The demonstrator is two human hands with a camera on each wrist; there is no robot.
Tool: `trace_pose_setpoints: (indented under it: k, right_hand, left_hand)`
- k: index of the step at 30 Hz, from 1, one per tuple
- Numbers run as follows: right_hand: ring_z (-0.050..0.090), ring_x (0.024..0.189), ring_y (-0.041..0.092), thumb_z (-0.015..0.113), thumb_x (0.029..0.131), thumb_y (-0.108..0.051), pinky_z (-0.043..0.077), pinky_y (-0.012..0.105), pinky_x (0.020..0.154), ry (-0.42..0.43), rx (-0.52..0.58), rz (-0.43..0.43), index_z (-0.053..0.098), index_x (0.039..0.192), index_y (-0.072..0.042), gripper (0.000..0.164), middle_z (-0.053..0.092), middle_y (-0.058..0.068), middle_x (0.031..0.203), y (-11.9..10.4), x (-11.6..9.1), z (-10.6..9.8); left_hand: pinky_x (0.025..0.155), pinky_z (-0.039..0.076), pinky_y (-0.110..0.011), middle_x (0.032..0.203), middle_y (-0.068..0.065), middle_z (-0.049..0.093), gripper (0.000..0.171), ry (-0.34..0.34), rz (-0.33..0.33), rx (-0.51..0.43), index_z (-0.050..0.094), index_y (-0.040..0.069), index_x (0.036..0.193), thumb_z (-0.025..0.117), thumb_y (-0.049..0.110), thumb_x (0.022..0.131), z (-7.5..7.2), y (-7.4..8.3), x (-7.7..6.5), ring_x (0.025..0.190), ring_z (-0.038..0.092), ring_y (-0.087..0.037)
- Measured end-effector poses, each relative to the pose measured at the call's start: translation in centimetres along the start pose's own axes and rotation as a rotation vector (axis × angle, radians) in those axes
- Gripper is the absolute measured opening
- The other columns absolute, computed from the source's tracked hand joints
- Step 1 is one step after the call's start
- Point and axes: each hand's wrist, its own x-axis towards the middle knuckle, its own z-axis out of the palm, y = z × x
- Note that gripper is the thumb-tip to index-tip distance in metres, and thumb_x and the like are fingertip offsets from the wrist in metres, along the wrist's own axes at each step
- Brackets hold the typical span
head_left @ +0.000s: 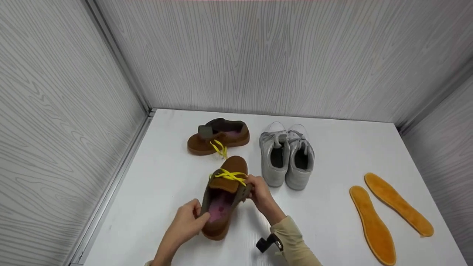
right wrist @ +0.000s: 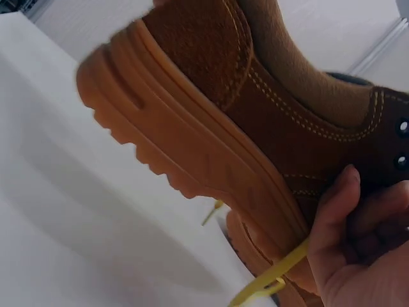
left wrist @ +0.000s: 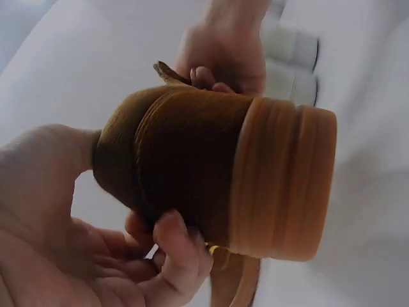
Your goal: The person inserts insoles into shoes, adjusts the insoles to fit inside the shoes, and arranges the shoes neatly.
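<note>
Both hands hold up a brown shoe (head_left: 236, 163) with yellow laces (head_left: 231, 175), its toe pointing away from me and its opening facing up. My left hand (head_left: 186, 221) grips the collar near the heel, thumb over the edge at the inside. My right hand (head_left: 261, 194) pinches the right side by the lace eyelets. Inside lies a pink insole (head_left: 218, 207). The thick tan sole (right wrist: 172, 137) shows in the right wrist view, with the heel (left wrist: 192, 166) facing the left wrist camera. The matching brown shoe (head_left: 201, 146) rests behind on the table, yellow lace loose beside it.
A pair of light grey sneakers (head_left: 274, 177) stands right of the brown shoes. Two orange insoles (head_left: 373, 225) lie at the right of the white table (head_left: 332, 159). Grey wood-patterned panels (head_left: 236, 55) close off the back and sides.
</note>
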Motion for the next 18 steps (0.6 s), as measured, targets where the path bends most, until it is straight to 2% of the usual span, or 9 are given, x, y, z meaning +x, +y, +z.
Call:
trace_pose_setpoints:
  k: [2, 4, 8, 11, 15, 18]
  right_hand:
    - [0.032, 0.040, 0.004, 0.049, 0.081, -0.001, 0.034, 0.021, 0.041, -0.007, -0.017, -0.010, 0.046, 0.049, -0.015, 0.035, 0.035, -0.010, 0.044, -0.2, -1.0, -1.2]
    - [0.030, 0.040, 0.001, 0.050, 0.080, 0.001, 0.029, 0.018, 0.040, -0.006, -0.036, -0.020, 0.046, 0.048, -0.017, 0.037, 0.035, -0.013, 0.044, -0.3, -1.9, -2.3]
    - [0.028, 0.040, -0.002, 0.049, 0.078, 0.001, 0.023, 0.016, 0.041, 0.010, -0.080, -0.038, 0.043, 0.048, -0.019, 0.037, 0.035, -0.015, 0.044, -0.4, -3.3, -4.1]
    - [0.036, 0.043, -0.001, 0.049, 0.077, 0.000, 0.030, 0.016, 0.043, 0.069, -0.097, -0.023, 0.047, 0.049, -0.018, 0.033, 0.040, -0.014, 0.047, -0.4, -4.1, -5.5]
    - [0.046, 0.049, 0.003, 0.050, 0.075, 0.000, 0.039, 0.018, 0.047, 0.135, -0.144, 0.024, 0.052, 0.048, -0.017, 0.032, 0.047, -0.011, 0.050, 0.1, -4.7, -7.2]
    - [0.045, 0.048, 0.003, 0.049, 0.077, 0.002, 0.038, 0.018, 0.047, 0.105, -0.187, 0.064, 0.050, 0.047, -0.016, 0.036, 0.046, -0.011, 0.048, 0.7, -4.9, -8.3]
  left_hand:
    - [0.044, 0.041, -0.022, 0.062, 0.002, 0.045, 0.019, -0.101, -0.011, -0.048, 0.043, 0.010, 0.077, 0.061, 0.009, 0.083, 1.4, 0.2, -0.6, 0.049, 0.051, -0.011]
    - [0.044, 0.040, -0.022, 0.061, 0.003, 0.044, 0.020, -0.161, 0.000, -0.072, 0.043, 0.011, 0.075, 0.061, 0.010, 0.083, 2.7, 0.4, -1.2, 0.048, 0.050, -0.010]
    - [0.046, 0.033, -0.020, 0.059, 0.006, 0.041, 0.022, -0.175, 0.069, -0.068, 0.043, 0.011, 0.072, 0.061, 0.010, 0.083, 5.6, 0.8, -2.1, 0.050, 0.042, -0.006]
    - [0.047, 0.030, -0.021, 0.059, 0.008, 0.040, 0.023, -0.169, 0.095, -0.059, 0.044, 0.012, 0.071, 0.062, 0.010, 0.083, 7.9, 1.0, -2.6, 0.052, 0.039, -0.006]
    - [0.048, 0.031, -0.021, 0.059, 0.008, 0.044, 0.019, -0.217, 0.056, -0.101, 0.049, 0.013, 0.074, 0.064, 0.013, 0.085, 10.8, 0.9, -3.1, 0.053, 0.041, -0.006]
    - [0.049, 0.032, -0.021, 0.058, 0.009, 0.045, 0.016, -0.252, 0.022, -0.112, 0.051, 0.013, 0.075, 0.063, 0.014, 0.085, 12.4, 0.4, -3.3, 0.054, 0.043, -0.006]
